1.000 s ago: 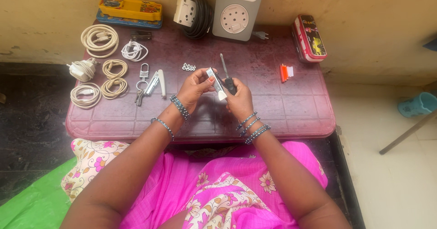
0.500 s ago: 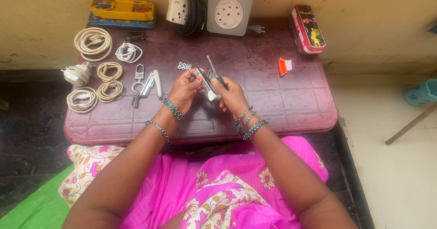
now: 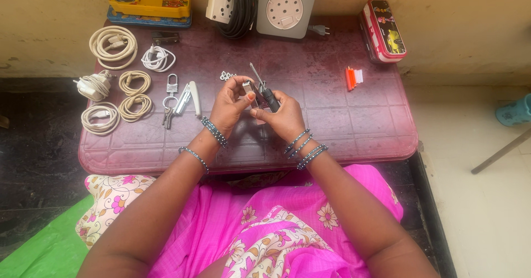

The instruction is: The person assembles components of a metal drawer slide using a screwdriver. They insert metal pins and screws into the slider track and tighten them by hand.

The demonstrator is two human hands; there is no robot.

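Observation:
My left hand (image 3: 231, 105) and my right hand (image 3: 282, 115) meet above the middle of the dark red table (image 3: 343, 134). Between them is a small white and metal part (image 3: 250, 91), pinched by my left fingers and touched by my right thumb. My right hand also grips a black-handled screwdriver (image 3: 264, 91), its shaft pointing away from me. A few small white screws or nuts (image 3: 227, 76) lie on the table just beyond my left hand.
Coiled cream cables (image 3: 113, 44), a white charger (image 3: 93, 85), keys with a padlock (image 3: 172, 98) lie left. At the back stand a yellow box (image 3: 149, 4), black cable coil (image 3: 238, 9), grey socket box (image 3: 287, 9) and a red case (image 3: 386, 32). Orange and white pieces (image 3: 353, 76) lie right.
Both hands have drawn closer together and turned the small part. The screwdriver has tilted and sits lower in my right hand. The view shifted slightly.

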